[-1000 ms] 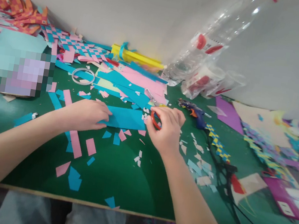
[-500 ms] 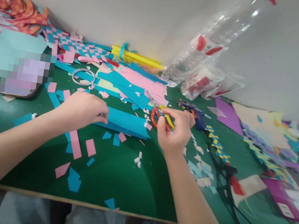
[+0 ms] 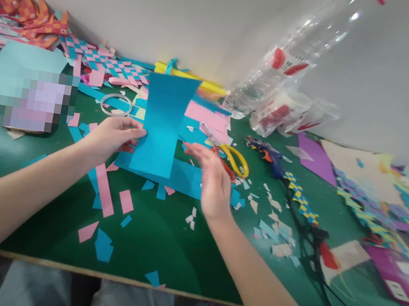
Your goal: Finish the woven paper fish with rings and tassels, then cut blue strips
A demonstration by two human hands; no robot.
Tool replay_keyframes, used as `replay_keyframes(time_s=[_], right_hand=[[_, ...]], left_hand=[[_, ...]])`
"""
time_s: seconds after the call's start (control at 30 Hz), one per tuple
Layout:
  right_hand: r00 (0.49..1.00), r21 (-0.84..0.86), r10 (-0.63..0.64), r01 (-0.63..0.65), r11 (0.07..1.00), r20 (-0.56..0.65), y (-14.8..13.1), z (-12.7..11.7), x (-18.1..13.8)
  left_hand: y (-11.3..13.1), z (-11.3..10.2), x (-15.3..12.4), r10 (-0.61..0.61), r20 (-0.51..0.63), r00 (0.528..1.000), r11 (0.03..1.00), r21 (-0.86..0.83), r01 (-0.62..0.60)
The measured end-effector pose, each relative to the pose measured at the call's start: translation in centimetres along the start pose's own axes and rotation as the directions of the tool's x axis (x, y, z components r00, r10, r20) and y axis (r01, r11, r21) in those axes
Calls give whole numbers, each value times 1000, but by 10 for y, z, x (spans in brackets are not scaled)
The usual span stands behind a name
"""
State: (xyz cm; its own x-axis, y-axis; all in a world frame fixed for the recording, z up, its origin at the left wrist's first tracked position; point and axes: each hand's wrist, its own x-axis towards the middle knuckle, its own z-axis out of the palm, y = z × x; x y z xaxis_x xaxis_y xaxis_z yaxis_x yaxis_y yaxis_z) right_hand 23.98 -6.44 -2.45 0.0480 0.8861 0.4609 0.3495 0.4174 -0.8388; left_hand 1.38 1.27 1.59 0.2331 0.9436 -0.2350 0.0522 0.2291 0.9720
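Note:
My left hand (image 3: 121,135) pinches the left edge of a blue sheet of paper (image 3: 165,121), which stands upright above the table. To the right of that sheet, my right hand (image 3: 210,180) is held with its fingers stretched out, apart from the paper and with nothing in it. Beneath both hands a wider blue paper strip (image 3: 187,176) lies flat. Scissors (image 3: 240,162) with red and yellow handles rest just behind my right hand, their blades pointing to the far left.
Paper scraps (image 3: 126,201) litter the green table (image 3: 169,251). A silver ring (image 3: 116,104) and a phone (image 3: 37,105) lie left. Behind stand a large plastic bottle (image 3: 289,58) and plastic cups (image 3: 284,111). A blue glue gun (image 3: 274,164) with a black cord lies right.
The blue sheet has been lifted upright in my left hand. My right hand has left the scissors on the table, moved slightly left, and its fingers have straightened.

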Motion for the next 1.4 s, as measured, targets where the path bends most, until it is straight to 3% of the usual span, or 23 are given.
replay_keyframes(time_s=[0.07,0.17,0.3,0.47,0.53,0.63,0.7,0.83,1.0,1.17,1.3,1.4], right_hand=[[987,110,80,-96,989,142,-7,13,1],[976,140,83,-113,984,202,-16,29,9],[976,65,-94,83,994,194,-26,39,17],[881,-192,-300,387,902,367,-22,41,16],[896,-214,-274,360,908,349,-17,41,13],[976,-92,-150,166,982,157,-10,41,12],[996,10,-60,59,998,73,-5,39,12],[994,86,-5,-5,996,113,-5,32,13],[967,2,-61,62,998,246,-16,30,11],[920,-32,-169,192,981,354,-19,32,9],[872,-41,-244,287,957,424,-20,34,6],[866,-68,-267,324,944,422,-20,34,4]], left_hand=[[-4,7,-2,-22,1,1000,999,-38,22],[-6,15,-7,-5,-4,1000,995,-95,5],[-8,20,-11,11,-43,999,989,-148,-18],[-13,21,-13,63,12,998,984,-168,-60],[-14,21,-13,94,28,995,980,-179,-88],[-15,20,-13,116,39,992,987,-118,-111],[-16,20,-13,125,20,992,992,-38,-124],[-19,21,-14,116,73,990,992,41,-119],[-21,23,-16,86,157,984,984,144,-109],[-19,24,-20,88,94,992,957,269,-111],[-18,30,-24,77,97,992,971,221,-97],[-18,35,-28,52,118,992,988,136,-68]])
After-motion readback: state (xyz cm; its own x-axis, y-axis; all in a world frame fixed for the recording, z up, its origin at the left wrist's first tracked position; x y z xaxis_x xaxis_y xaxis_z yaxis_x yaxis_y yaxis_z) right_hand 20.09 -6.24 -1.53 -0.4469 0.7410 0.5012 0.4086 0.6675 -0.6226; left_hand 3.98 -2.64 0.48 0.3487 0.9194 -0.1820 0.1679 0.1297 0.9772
